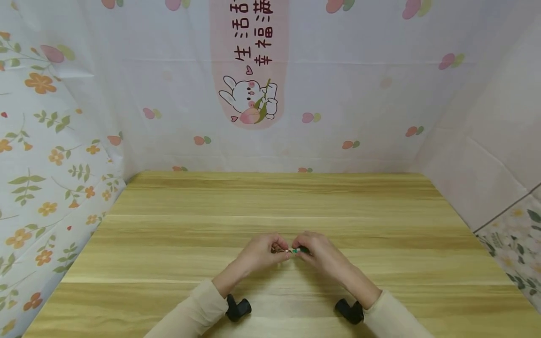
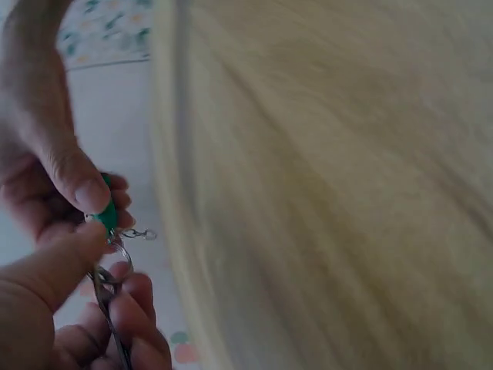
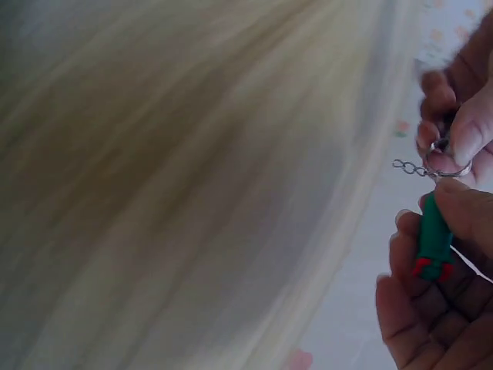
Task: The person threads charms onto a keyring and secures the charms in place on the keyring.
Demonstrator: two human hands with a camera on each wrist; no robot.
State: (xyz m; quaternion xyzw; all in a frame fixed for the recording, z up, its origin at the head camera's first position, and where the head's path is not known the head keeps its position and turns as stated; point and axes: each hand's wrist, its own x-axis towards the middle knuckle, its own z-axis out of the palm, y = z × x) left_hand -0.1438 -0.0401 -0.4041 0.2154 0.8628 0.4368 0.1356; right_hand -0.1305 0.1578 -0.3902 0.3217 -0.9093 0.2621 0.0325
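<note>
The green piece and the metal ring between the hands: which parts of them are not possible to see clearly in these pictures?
- Head view: green piece and metal ring too small, covered by left hand and right hand.
- Left wrist view: ring's lower part hidden by fingers; blurred.
- Right wrist view: short chain end blurred; the piece's shape unclear.

My left hand (image 1: 258,253) and right hand (image 1: 319,253) meet above the middle of the light wooden table (image 1: 169,244), toward its near edge. Between them sit the small silver metal key ring (image 3: 445,162), on my left hand's side, and the small green plastic charm (image 3: 434,235), on my right hand's. Patterned white fabric sheets (image 1: 359,94) stand behind and at both sides of the table.
</note>
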